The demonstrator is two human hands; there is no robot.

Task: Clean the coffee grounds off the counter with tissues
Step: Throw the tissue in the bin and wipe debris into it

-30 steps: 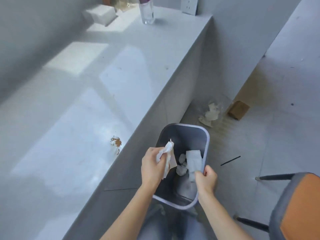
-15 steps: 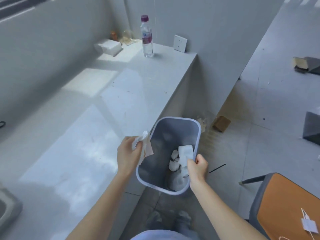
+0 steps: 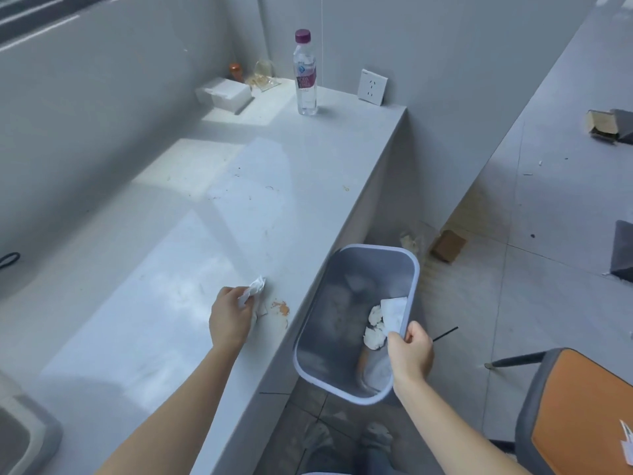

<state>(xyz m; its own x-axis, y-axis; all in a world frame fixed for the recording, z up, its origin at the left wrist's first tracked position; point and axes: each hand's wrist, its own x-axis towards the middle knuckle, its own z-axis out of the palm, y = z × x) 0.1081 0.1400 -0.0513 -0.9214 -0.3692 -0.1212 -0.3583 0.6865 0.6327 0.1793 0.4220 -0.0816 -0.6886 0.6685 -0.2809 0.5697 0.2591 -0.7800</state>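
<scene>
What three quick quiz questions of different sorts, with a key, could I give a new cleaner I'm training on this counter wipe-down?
1. True or false: the brown coffee grounds lie near the grey counter's front edge.
2. Which hand holds the crumpled white tissue? A left, B right.
3. Fill in: the right hand grips the rim of the grey plastic ___.

Key: 1 true; 2 A, the left hand; 3 bin, which holds used white tissues.
</scene>
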